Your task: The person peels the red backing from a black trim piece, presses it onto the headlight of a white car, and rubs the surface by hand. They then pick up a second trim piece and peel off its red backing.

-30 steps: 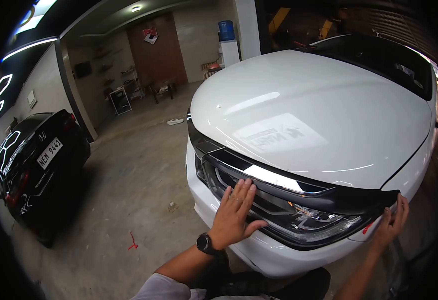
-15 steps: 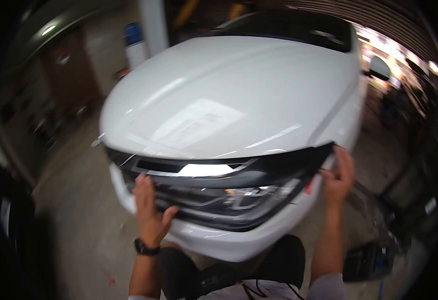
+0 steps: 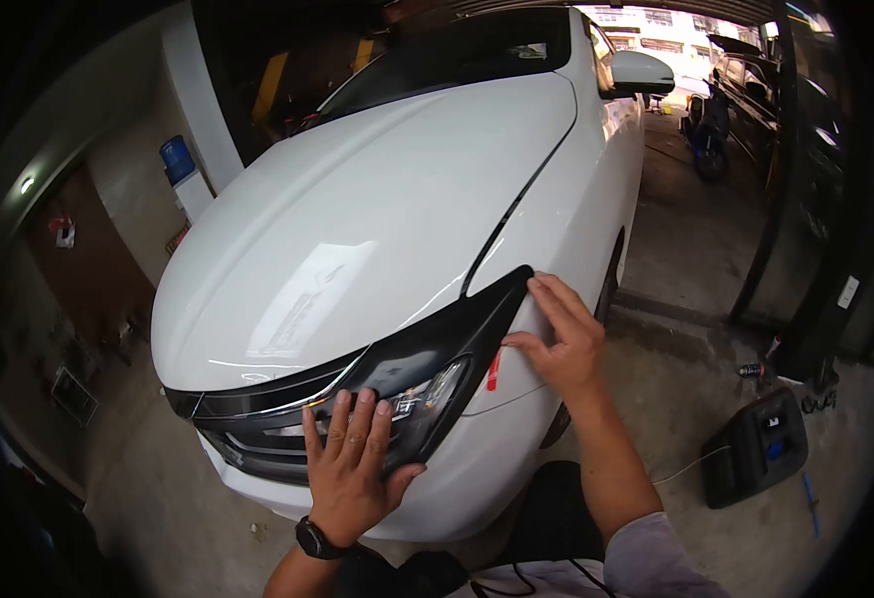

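A white car stands nose toward me, its hood shut. At its front corner the dark headlight runs back to a pointed black tip beside the fender. My left hand lies flat over the inner part of the headlight and grille edge, fingers spread, a black watch on the wrist. At the headlight's rear tip, my right hand rests its stretched fingertips along the black edge, thumb apart against the white fender. Below that edge a small red tab sticks to the bodywork.
A black case with a cable lies on the floor at right, near a blue stick and a small can. Farther back are a motorbike and a side mirror. A water dispenser stands at left.
My view has swung toward the car's side and steadied. My left hand has come across from the grille onto the headlight; my right hand stays at the headlight's rear tip.
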A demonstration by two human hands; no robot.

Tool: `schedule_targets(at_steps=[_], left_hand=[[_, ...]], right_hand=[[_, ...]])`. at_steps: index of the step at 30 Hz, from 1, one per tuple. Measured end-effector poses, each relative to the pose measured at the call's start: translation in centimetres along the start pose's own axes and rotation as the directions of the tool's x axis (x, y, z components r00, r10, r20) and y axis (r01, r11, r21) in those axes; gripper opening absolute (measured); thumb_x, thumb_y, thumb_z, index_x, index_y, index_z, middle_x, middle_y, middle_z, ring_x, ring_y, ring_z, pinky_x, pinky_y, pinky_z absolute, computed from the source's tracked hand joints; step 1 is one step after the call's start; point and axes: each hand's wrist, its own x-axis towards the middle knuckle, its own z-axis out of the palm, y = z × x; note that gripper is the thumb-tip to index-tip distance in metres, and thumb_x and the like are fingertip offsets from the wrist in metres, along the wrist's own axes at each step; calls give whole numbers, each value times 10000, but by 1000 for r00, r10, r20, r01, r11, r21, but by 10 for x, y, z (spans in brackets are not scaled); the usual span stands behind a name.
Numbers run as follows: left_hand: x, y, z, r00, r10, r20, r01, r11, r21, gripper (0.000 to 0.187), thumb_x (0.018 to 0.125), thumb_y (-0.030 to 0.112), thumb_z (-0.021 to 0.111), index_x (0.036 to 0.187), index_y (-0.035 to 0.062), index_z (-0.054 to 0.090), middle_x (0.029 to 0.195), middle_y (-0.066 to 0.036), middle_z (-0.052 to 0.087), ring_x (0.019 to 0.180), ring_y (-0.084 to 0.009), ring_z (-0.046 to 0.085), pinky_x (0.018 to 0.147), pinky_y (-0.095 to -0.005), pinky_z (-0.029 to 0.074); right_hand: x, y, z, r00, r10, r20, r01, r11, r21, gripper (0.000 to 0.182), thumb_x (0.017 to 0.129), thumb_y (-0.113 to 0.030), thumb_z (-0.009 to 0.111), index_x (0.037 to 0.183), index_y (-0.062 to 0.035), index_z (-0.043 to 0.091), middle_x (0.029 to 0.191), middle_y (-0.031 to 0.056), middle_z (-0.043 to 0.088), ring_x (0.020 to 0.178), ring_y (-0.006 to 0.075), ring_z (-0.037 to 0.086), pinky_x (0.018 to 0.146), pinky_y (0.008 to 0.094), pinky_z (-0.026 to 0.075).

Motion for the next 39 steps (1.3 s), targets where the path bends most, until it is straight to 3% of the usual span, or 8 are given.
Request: schedule_targets(at_steps=[14,19,24,28,32,33,37,39], left_hand=[[75,25,-19,990,135,38,-130,985,-112,778,859,253,812,1523,-9,501,1543,-243,526,1456,-411,491,1202,-507,386],[88,24,-26,982,169,82,-157,978,-134,814,840,246,832,1522,-29,485,1533,-258,526,1444,-419,500,1191,-510,403],[89,24,-30,979,151,139,-116,966,-232,870,814,236,858,1535,-36,454,1561,-263,490,1466,-425,466,1205,-510,387],[65,5,-10,991,131,-22,-132,951,-280,917,837,313,845,1561,-38,405,1611,-241,435,1504,-417,406,1230,-514,345],[23,-19,4,993,15,-117,-52,946,-321,937,902,512,742,1578,-30,386,1621,-234,422,1498,-397,418,1234,-512,333],[11,-28,11,992,-4,-126,-32,957,-289,952,908,585,698,1592,2,385,1630,-210,419,1511,-380,406,1240,-525,316],[-46,-72,13,993,-97,-60,76,955,-287,939,911,596,687,1625,72,375,1672,-147,388,1564,-350,330,1270,-553,237],[-72,-97,19,988,-143,-65,123,962,-242,938,911,594,685,1631,80,373,1682,-147,374,1574,-350,312,1278,-553,215]], right_hand=[[11,-8,-9,998,-4,69,7,999,-43,676,671,-380,960,1183,11,755,1271,102,732,1047,237,761,862,316,632],[16,-11,-11,994,28,109,-24,999,-31,668,678,-365,957,1186,17,751,1273,100,729,1054,246,758,868,317,627],[21,-17,-20,980,73,183,-59,995,-80,666,695,-323,949,1218,29,734,1307,150,719,1156,296,724,973,349,589],[13,-13,-19,961,102,256,-85,993,-79,703,711,-197,944,1325,30,687,1397,209,670,1341,336,624,1127,409,497],[9,-12,-21,940,52,337,-23,996,-88,704,719,29,860,1386,53,638,1470,224,619,1374,361,594,1158,410,450],[9,-11,-21,932,36,361,0,995,-99,691,730,52,834,1391,55,633,1478,221,614,1374,363,594,1159,408,448],[5,-18,-20,910,18,414,26,995,-100,671,765,102,757,1419,52,615,1510,219,589,1403,351,572,1168,402,435],[4,-17,-19,903,96,419,-56,993,-107,674,786,133,691,1448,48,596,1546,216,558,1438,326,542,1172,389,424]])
